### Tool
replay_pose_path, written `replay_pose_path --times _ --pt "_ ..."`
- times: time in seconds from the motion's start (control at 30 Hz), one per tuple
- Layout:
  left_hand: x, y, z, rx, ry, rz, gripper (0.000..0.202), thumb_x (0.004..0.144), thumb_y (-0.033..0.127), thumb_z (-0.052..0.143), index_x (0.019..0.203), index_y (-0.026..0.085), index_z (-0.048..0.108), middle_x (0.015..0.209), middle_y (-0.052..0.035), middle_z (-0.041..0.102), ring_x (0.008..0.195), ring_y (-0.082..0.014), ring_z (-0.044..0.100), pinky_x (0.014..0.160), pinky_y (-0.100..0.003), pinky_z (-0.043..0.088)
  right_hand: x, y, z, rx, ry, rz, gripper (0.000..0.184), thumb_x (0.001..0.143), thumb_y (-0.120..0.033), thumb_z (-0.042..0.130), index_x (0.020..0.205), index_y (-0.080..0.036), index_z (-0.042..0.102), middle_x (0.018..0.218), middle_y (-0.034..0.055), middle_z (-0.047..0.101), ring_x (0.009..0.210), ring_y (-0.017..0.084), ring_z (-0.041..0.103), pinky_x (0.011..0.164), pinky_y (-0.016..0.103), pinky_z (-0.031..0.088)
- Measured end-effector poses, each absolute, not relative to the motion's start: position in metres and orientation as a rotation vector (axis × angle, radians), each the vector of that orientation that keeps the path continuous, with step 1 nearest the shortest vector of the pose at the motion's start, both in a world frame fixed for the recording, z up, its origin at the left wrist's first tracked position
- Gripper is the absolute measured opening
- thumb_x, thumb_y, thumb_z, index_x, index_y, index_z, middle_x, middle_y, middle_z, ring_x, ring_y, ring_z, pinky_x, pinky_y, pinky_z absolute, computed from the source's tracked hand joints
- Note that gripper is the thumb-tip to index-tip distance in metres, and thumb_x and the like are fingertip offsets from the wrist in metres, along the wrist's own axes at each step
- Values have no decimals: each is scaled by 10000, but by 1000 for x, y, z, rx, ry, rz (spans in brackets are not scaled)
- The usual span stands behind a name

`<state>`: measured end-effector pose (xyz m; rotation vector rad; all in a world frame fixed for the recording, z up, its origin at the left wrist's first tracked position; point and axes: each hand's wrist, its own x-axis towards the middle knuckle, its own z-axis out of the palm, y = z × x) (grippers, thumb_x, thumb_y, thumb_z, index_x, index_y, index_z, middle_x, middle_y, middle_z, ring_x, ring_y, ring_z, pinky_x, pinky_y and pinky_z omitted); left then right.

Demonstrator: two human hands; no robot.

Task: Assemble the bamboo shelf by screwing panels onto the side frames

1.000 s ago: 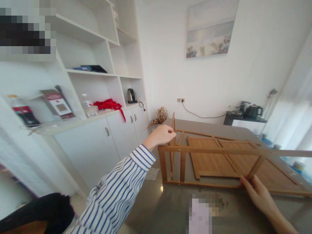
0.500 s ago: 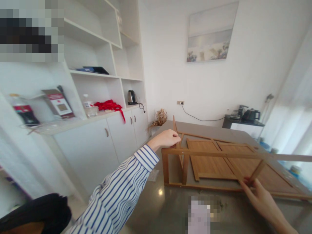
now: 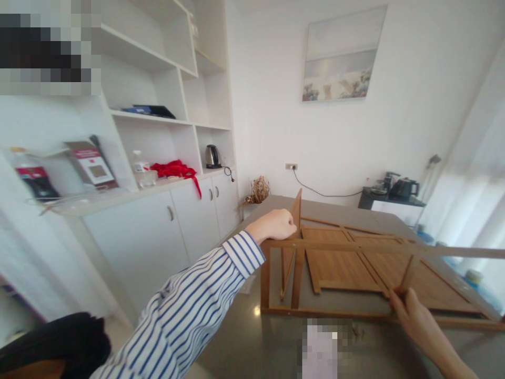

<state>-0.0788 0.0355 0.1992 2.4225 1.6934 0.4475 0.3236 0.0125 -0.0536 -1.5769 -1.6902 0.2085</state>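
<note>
At the left end of the long frame (image 3: 355, 247), on edge left-to-right across the tabletop (image 3: 252, 347), left grip (image 3: 276, 226) closed on a small panel (image 3: 296, 208), right grip (image 3: 414, 318) pinching a slat (image 3: 408, 273) near right.

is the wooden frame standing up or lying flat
Standing on edge: the wooden frame has its bottom rail on the table and its top rail raised above it.

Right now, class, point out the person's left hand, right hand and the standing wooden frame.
left hand (image 3: 276, 225): head view, back of the hand.
right hand (image 3: 416, 318): head view, back of the hand.
wooden frame (image 3: 355, 248): head view, top rail.
</note>
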Motion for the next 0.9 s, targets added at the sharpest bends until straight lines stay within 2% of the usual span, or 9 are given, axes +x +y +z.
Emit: replay_pose_path --times 0.13,0.3,0.5,0.63,0.8,0.9 --pt "-71 34 197 2436 1728 427 303 760 233 452 698 122 728 708 -134 701 568 -171 575 539 -288 331 316 12 -54 -1623 -1650 367 254 869 -533 436 843 -285 390 726 63 690 690 263 701 664 358 509" --pt "-64 31 200 2459 1708 371 337 799 265 433 707 125 726 692 -126 703 571 -178 602 516 -281 348 312 13 -50 -1635 -1673 380 266 883 -538 417 821 -285 364 724 52 679 712 245 700 657 334 499" --pt "-57 29 205 2519 1724 327 268 757 186 482 798 120 739 853 -151 742 748 -211 679 608 -274 419 306 22 -48 -1644 -1682 344 252 891 -522 398 830 -282 350 721 52 677 702 243 700 640 327 495" --pt "-54 24 206 2535 1751 313 309 793 224 460 833 116 747 885 -168 744 745 -215 687 634 -278 447 303 25 -45 -1646 -1690 304 242 889 -514 384 850 -278 354 777 81 693 737 260 712 627 330 495" --pt "-53 20 204 2540 1787 324 383 842 275 405 869 100 745 923 -197 736 772 -229 695 658 -290 462 308 21 -30 -1646 -1731 247 246 814 -494 488 875 -258 454 783 102 689 775 300 714 632 342 496" --pt "-54 20 203 2540 1798 335 415 856 287 379 865 77 737 928 -219 728 766 -235 695 634 -293 453 312 10 -14 -1666 -1835 172 219 787 -459 530 852 -251 555 756 93 680 695 284 705 631 342 493"
